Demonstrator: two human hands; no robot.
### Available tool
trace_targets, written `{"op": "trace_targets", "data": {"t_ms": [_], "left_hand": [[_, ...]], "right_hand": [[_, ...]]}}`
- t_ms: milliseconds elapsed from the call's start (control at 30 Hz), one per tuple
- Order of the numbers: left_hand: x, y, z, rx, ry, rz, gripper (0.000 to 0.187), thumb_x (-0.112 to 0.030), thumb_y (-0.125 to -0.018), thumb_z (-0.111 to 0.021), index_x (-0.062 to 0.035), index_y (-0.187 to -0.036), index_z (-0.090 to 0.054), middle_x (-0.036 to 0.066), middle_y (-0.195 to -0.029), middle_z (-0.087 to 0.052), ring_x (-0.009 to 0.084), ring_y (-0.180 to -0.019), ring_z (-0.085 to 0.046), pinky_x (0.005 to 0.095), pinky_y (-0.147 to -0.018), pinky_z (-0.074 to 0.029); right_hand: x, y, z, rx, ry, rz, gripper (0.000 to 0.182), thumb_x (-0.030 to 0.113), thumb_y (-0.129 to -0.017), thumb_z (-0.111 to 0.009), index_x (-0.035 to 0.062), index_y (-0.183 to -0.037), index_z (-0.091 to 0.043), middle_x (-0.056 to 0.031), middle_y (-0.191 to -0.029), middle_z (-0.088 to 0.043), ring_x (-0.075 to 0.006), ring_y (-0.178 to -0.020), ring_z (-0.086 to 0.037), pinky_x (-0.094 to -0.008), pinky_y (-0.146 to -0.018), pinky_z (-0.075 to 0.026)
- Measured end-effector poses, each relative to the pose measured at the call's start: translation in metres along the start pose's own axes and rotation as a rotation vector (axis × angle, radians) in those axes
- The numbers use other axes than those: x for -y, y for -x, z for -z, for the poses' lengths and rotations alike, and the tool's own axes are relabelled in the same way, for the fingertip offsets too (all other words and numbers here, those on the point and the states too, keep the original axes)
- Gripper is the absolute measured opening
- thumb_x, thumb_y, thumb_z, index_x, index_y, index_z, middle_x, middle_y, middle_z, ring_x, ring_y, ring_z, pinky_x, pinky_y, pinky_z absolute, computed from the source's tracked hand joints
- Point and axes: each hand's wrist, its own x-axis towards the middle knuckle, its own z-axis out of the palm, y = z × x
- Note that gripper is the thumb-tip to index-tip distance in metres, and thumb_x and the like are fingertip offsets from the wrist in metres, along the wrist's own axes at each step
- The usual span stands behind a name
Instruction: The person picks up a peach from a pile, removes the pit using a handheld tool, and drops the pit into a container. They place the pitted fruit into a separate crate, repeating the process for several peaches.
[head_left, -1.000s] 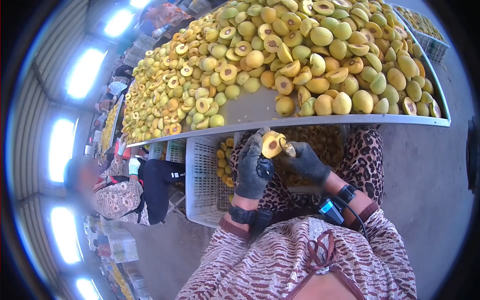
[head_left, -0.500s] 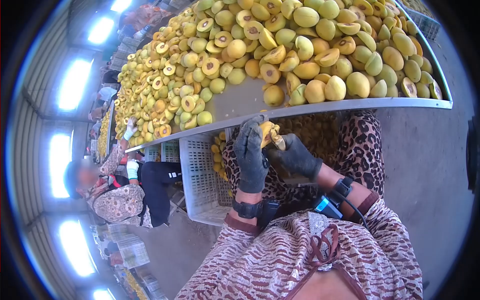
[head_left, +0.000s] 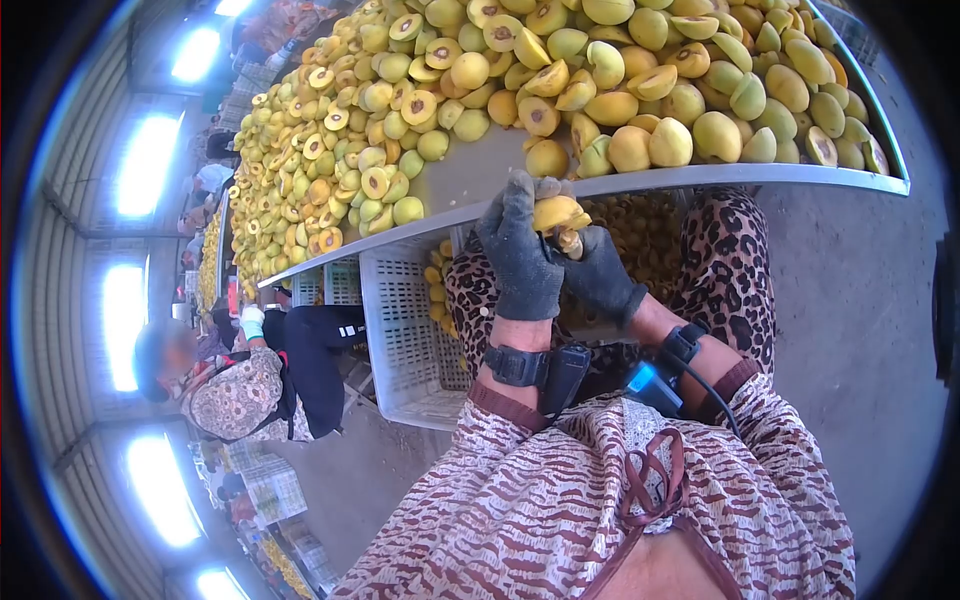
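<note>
In my gloved left hand (head_left: 520,250) is a yellow peach piece (head_left: 560,213), with the dark fingers curled around its far side. My right hand (head_left: 603,275), also in a dark glove, is closed right against the fruit. A pale tan piece (head_left: 570,243) sticks out at the right fingertips; I cannot tell whether it is a tool or a wrapped thumb. Both hands are just below the metal rim (head_left: 640,180) of a table heaped with halved peaches (head_left: 620,105), many showing brown centres.
A white perforated crate (head_left: 400,330) stands left of my knees. More peach pieces (head_left: 640,232) lie below the table edge between my legs. At the left, a seated person (head_left: 240,395) in a patterned top and light gloves is beside the same table. Grey floor (head_left: 840,380) extends right.
Both hands have shifted right, and the peach piece is turned differently in them. The other person's raised arm has come down from the fruit pile. My view has tilted slightly.
</note>
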Motion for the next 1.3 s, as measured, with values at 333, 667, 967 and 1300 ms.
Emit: {"op": "trace_targets", "data": {"t_ms": [333, 667, 967, 1300], "left_hand": [[-0.004, 0.003, -0.018, 0.104, -0.081, -0.111, 0.034, -0.029, -0.1, -0.056, 0.0033, -0.091, -0.065, 0.01, -0.084, -0.069, 0.0209, -0.079, -0.069, 0.0322, -0.072, -0.057], [-0.013, 0.002, -0.02, 0.101, -0.372, -0.206, 0.027, -0.018, -0.094, -0.063, 0.0043, -0.079, -0.069, 0.008, -0.075, -0.07, 0.0127, -0.066, -0.063, 0.0258, -0.063, -0.051], [-0.005, -0.002, -0.001, 0.298, 0.109, 0.104, 0.04, -0.033, -0.099, -0.058, -0.0011, -0.076, -0.06, 0.013, -0.069, -0.064, 0.0261, -0.062, -0.067, 0.0367, -0.056, -0.058], [-0.029, 0.029, 0.039, 0.18, 0.188, 0.133, 0.044, -0.042, -0.099, -0.055, -0.0024, -0.082, -0.058, 0.015, -0.074, -0.065, 0.0287, -0.064, -0.068, 0.0393, -0.055, -0.059]], "right_hand": [[-0.04, 0.004, 0.0, -0.102, -0.164, -0.107, 0.016, 0.013, -0.089, -0.068, -0.001, -0.097, -0.068, -0.0016, -0.083, -0.069, -0.0074, -0.078, -0.059, -0.0294, -0.07, -0.051], [-0.007, 0.006, 0.007, 0.188, -0.418, -0.334, 0.038, 0.012, -0.09, -0.068, 0.0009, -0.124, -0.056, -0.0023, -0.111, -0.064, -0.0094, -0.097, -0.057, -0.0279, -0.084, -0.05], [-0.02, 0.012, 0.012, 0.409, 0.144, 0.153, 0.038, 0.002, -0.083, -0.061, 0.0028, -0.121, -0.057, -0.0079, -0.111, -0.064, -0.0178, -0.101, -0.059, -0.0324, -0.091, -0.048], [-0.02, 0.02, -0.012, 0.511, -0.018, -0.102, 0.025, 0.009, -0.084, -0.063, 0.0016, -0.108, -0.062, -0.013, -0.1, -0.066, -0.0201, -0.089, -0.062, -0.0338, -0.082, -0.05]]}}
